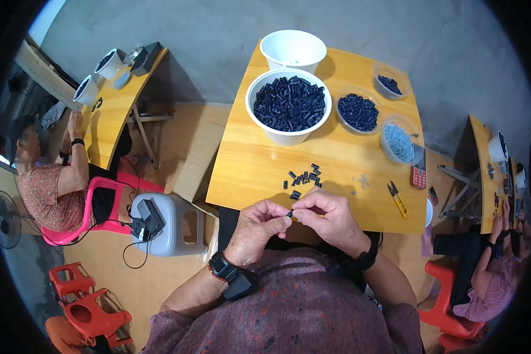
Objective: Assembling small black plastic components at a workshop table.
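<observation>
Close to my body, at the table's near edge, both hands meet over a small black plastic part [290, 214]. My left hand [256, 230] is closed, pinching this part between thumb and forefinger. My right hand [327, 215] is closed too, its fingertips pressed together against the part's other side; whatever they hold is too small to make out. Just beyond lies a loose group of short black plastic pieces [304, 177]. Some tiny pale pieces [363, 180] are scattered to the right of that group.
A white bucket full of black pieces [275, 131] stands in front of another white bucket [293, 36]. Beside them are tubs of black pieces [358, 112] and pale blue pieces [399, 143]. Yellow-handled snips [399, 200] and a red phone [419, 177] lie right. Other people sit at side tables.
</observation>
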Action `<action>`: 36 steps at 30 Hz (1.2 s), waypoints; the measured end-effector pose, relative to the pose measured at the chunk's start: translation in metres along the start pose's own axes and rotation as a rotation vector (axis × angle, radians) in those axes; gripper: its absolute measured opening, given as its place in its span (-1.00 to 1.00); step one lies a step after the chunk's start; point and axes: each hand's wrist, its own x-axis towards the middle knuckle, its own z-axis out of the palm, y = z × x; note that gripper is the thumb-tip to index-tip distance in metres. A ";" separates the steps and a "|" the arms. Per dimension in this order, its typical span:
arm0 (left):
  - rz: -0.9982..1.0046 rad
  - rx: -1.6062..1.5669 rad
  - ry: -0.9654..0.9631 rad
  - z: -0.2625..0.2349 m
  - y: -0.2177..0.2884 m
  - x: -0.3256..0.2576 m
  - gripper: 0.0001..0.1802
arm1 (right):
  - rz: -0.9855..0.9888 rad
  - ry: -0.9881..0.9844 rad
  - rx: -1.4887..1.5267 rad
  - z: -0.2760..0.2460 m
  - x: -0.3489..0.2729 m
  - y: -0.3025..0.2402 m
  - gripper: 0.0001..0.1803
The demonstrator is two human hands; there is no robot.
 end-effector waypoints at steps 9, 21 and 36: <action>-0.155 -0.169 -0.127 -0.009 0.003 0.000 -0.86 | -0.089 -0.048 0.001 0.002 0.004 -0.006 -0.95; -0.245 -0.271 -0.116 -0.002 0.002 0.006 -0.86 | -0.075 -0.003 -0.048 0.007 -0.010 -0.017 -0.68; -0.162 -0.127 -0.011 -0.006 -0.010 -0.014 -0.94 | -0.240 0.002 -0.391 0.032 -0.022 0.006 -0.75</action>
